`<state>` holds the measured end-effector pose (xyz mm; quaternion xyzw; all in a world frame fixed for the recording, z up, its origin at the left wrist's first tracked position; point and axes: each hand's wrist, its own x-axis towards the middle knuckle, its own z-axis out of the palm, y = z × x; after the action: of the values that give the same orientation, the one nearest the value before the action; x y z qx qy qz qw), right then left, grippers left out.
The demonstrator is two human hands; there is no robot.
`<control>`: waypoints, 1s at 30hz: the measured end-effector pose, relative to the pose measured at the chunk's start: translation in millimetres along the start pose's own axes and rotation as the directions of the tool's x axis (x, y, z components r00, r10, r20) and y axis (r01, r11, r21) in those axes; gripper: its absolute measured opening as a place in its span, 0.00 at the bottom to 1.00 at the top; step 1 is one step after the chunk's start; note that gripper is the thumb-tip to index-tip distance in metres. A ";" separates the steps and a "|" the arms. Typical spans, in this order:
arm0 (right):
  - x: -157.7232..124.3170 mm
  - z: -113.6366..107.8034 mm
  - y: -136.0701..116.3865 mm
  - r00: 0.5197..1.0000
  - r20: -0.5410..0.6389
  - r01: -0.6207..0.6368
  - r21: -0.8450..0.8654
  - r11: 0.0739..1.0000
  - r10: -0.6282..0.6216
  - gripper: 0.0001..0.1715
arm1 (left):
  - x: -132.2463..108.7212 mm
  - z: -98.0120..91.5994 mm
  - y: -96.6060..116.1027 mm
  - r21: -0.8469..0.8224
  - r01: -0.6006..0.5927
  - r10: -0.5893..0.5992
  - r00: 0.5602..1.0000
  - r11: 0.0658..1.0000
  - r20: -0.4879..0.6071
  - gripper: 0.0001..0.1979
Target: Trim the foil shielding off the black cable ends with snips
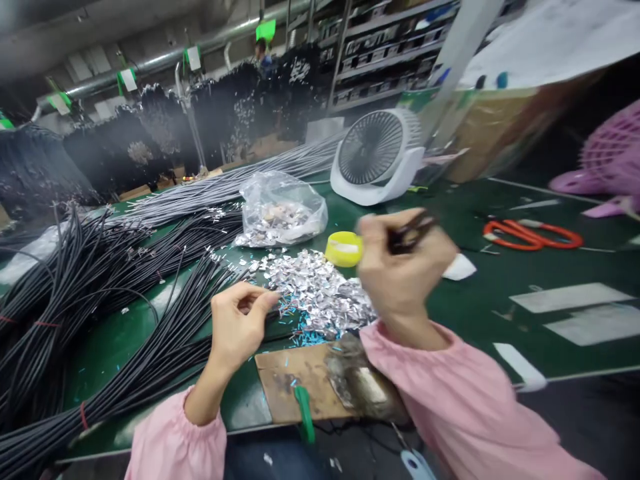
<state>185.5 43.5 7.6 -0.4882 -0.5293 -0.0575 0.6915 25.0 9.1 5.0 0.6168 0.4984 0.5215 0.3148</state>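
My left hand (240,320) hovers low over the green table (475,300), its fingers pinched on the end of a thin black cable (190,337) from the bundle at the left. My right hand (403,270) is raised and blurred, closed around a small dark tool (411,235), probably snips. Between the hands lies a heap of silvery foil scraps (320,290) with small blue bits at its near edge. A brown board (300,383) with a green clip lies at the table's front edge, under my right sleeve.
Bundles of black and grey cables (100,280) cover the left half of the table. A clear bag of scraps (280,210), a yellow lid (344,249), a white fan (377,157), orange scissors (533,235) and a pink basket (610,160) lie further back and right.
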 end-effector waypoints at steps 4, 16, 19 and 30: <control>1.9 5.0 -0.8 0.973 0.224 -0.078 0.099 0.992 0.054 0.08 | 2.4 -3.0 0.5 -0.046 0.015 -0.017 0.999 0.999 -0.034 0.09; -12.0 5.6 -23.2 0.884 0.432 0.031 0.321 0.946 -0.176 0.08 | -1.6 -0.3 -1.6 -0.009 -0.028 0.027 0.994 1.000 -0.102 0.09; -13.1 6.1 -23.7 0.891 0.420 0.034 0.315 0.949 -0.171 0.07 | -2.8 0.9 -3.3 0.005 -0.043 0.043 0.992 0.999 -0.121 0.09; -18.1 5.7 -25.0 0.887 0.444 0.003 0.265 0.964 -0.125 0.07 | -3.1 2.0 0.3 -0.048 0.011 -0.015 0.996 0.999 -0.087 0.09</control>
<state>158.9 26.8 8.5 -0.3765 -0.6959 0.1050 0.6024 27.1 6.3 3.7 0.5826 0.5033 0.5575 0.3105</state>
